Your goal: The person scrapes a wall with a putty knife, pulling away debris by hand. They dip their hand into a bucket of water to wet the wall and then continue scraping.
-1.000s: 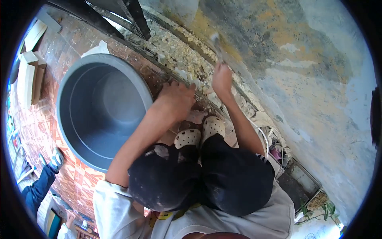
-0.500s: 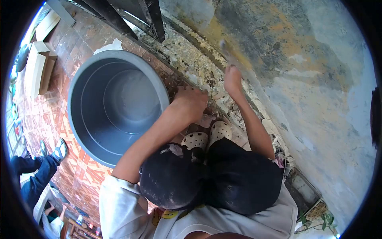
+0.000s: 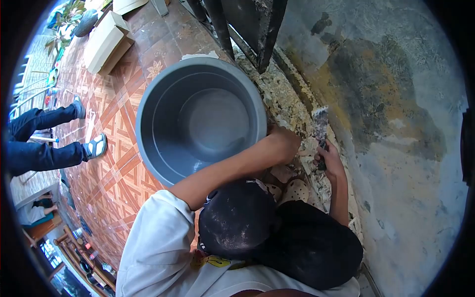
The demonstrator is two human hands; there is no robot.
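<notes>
My right hand point(image 3: 330, 157) is closed around the dark handle of a scraper point(image 3: 320, 122), its worn, stained blade pointing toward the top of the view. The blade lies over the crumbling strip of broken plaster point(image 3: 287, 101) at the foot of the wall point(image 3: 391, 109). To its left, my left hand point(image 3: 285, 144) is curled just outside the rim of a large grey tub point(image 3: 148, 94). Its fingers point down and are mostly hidden, so what they hold does not show. No contents are visible in the tub.
Dark metal posts point(image 3: 267, 39) stand beyond the tub. A cardboard box point(image 3: 106, 44) lies on the tiled floor point(image 3: 121, 163) at upper left. Another person's legs point(image 3: 49, 153) in dark trousers and sandals are at the left. My knees and light clogs are below my hands.
The view has shifted, so the tub and wall strip appear farther right. The scraper, blurred before, now shows clearly in my right hand. My left hand's fingers look more curled.
</notes>
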